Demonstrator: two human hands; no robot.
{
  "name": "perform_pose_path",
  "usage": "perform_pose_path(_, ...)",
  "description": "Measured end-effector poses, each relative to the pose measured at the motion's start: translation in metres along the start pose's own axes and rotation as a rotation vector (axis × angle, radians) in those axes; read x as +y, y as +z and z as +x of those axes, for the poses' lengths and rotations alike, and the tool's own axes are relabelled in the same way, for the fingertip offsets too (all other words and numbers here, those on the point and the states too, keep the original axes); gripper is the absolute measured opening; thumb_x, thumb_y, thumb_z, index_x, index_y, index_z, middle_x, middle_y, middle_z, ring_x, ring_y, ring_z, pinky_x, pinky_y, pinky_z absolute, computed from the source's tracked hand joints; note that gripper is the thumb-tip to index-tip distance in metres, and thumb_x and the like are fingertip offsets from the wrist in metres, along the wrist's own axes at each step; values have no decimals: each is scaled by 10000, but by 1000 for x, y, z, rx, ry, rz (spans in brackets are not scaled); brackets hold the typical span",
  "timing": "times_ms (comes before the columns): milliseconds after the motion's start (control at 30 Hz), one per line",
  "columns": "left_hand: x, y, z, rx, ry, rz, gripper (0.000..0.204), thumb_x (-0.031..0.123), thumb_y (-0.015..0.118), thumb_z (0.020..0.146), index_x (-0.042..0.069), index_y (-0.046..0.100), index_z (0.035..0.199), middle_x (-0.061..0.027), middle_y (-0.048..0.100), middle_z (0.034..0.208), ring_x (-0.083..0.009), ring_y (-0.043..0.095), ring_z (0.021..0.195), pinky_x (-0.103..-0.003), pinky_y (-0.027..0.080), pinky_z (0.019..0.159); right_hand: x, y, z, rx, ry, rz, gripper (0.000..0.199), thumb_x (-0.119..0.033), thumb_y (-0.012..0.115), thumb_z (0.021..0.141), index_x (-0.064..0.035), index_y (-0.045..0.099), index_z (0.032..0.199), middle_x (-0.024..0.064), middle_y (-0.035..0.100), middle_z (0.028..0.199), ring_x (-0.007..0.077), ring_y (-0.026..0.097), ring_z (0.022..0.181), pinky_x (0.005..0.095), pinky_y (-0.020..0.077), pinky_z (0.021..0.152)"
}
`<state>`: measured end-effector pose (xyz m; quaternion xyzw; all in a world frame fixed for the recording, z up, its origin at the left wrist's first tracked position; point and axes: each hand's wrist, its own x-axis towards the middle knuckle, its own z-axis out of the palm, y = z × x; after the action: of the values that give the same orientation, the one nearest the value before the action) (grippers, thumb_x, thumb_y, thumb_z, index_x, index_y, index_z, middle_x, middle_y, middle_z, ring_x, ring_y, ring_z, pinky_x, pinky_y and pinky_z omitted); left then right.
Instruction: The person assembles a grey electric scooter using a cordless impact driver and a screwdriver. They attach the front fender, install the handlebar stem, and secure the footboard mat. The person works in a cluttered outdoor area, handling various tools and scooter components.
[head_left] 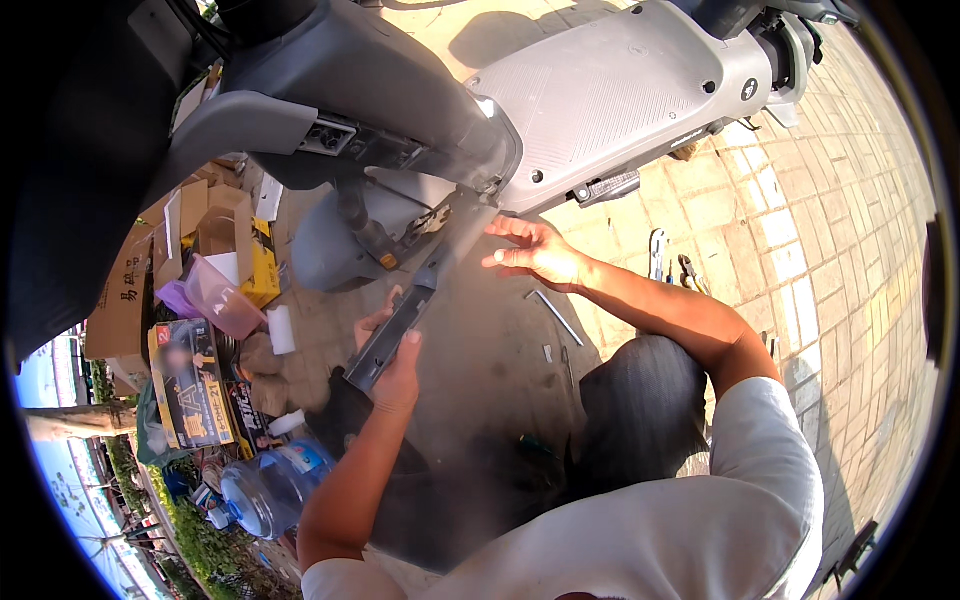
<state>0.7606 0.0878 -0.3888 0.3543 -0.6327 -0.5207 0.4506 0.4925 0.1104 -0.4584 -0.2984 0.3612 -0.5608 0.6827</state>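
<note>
the left hand [392,360] was closed around the lower end of a long dark trim panel [420,300], which ran slanting up to the underside of the grey scooter [600,95]. the right hand [535,252] was spread open, fingers extended, just beside the panel's upper part, holding nothing. pliers [690,272] lay on the brick paving [830,250], well apart.

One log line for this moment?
left hand: grips grey trim panel | right hand: open, beside scooter footboard | tools: on pavement

Grey scooter [600,90], dark grey panel strip [395,330], pink tub [215,295], blue water jug [270,485]
</note>
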Motion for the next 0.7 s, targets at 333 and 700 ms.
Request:
perform_pose_path(333,14,11,5,11,-9,47,372,104,655,825,7,422,1098,-219,496,1273,-257,500,1181,-390,437,984,-1,-6,2,-22,-10,68,677,-100,641,871,10,268,1425,99,329,1457,218,573,1109,397,473,904)
perform_pose_path(700,70,66,122,-33,191,197,254,45,617,888,-51,500,1091,-130,650,1018,-168,622,909,-298,506,844,-33,-2,15,84,-47,239,819,-126,681,843,63,149,1435,155,328,1439,226,505,1208,396,442,936)
